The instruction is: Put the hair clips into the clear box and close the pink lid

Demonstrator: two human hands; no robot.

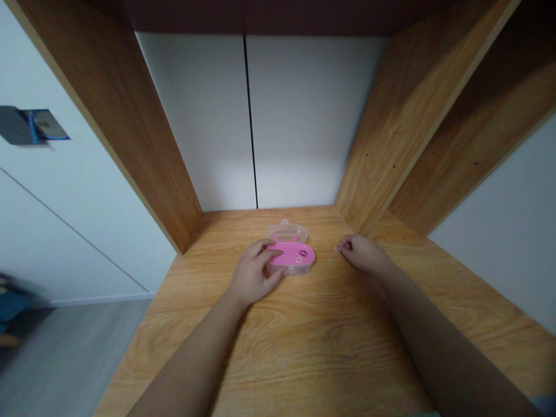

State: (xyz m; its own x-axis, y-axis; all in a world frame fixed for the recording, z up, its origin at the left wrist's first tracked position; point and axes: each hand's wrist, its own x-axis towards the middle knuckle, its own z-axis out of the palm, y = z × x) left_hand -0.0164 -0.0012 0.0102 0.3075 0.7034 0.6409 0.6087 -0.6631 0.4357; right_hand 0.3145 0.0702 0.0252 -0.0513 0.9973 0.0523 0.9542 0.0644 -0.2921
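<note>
Forearms (189,356): nearest the camera, they reach in from both lower corners over the wooden tabletop (304,359), angled so that both hands meet the work in front of the back wall (295,127).
Left hand (253,273): it rests at the left end of the pink-topped box, fingers spread over the top and thumb at the front edge; this placing probably keeps the light box from sliding.
Pink-topped box (284,253): it sits flat toward the rear of the tabletop, between the hands, within easy reach of both.
Clear lid (299,233): it lies just behind the box, seemingly swung back, which leaves the pink top exposed.
Dark ring (303,253) and pale ring (299,260): both show on the right part of the pink top, away from the left fingers; whether they are loose or printed cannot be told.
Right hand (362,253): thumb and fingers press together at the tips, apparently pinching a tiny pale piece (336,249), a grip suited to something so small.
Small clear ring (331,261): it lies on the tabletop just beside the right fingertips, apart from the box.
</note>
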